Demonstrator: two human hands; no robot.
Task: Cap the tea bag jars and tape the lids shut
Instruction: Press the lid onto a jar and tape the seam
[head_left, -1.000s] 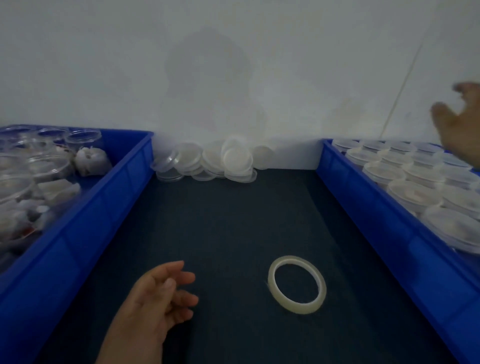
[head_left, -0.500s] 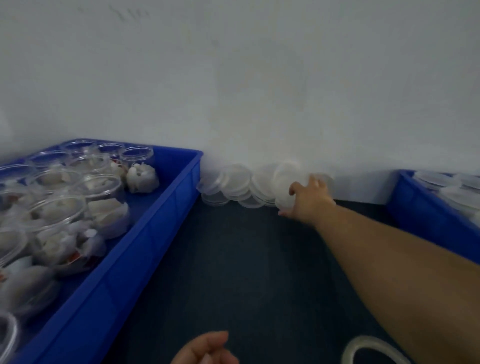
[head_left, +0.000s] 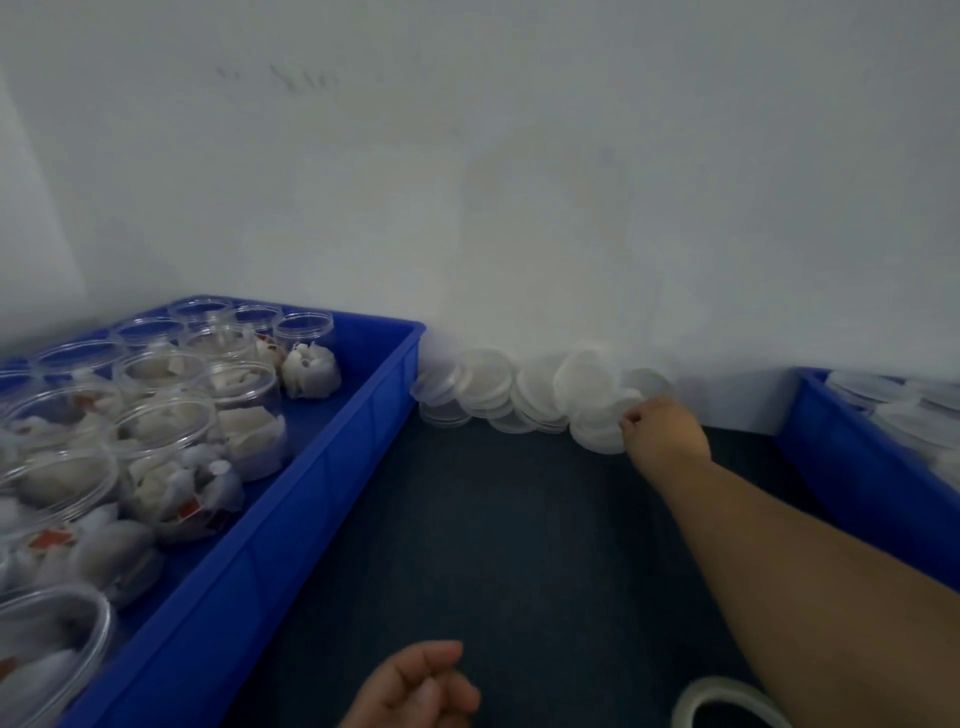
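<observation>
Right hand (head_left: 665, 428) lower than before, pinch on a cloudy white lid (head_left: 595, 436); left hand (head_left: 415, 686) slack, empty.

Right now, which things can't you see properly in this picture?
Head view only:
- Tape roll: cut off by the bottom edge, partly behind the right forearm.
- Left hand: half below the bottom edge.
- Lids: blurred together; how many the right hand pinches is unclear.
- Right bin: cut off by the right edge, its jars blurred.

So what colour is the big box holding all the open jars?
Bright blue. The left bin shows clearly in the head view.
</observation>
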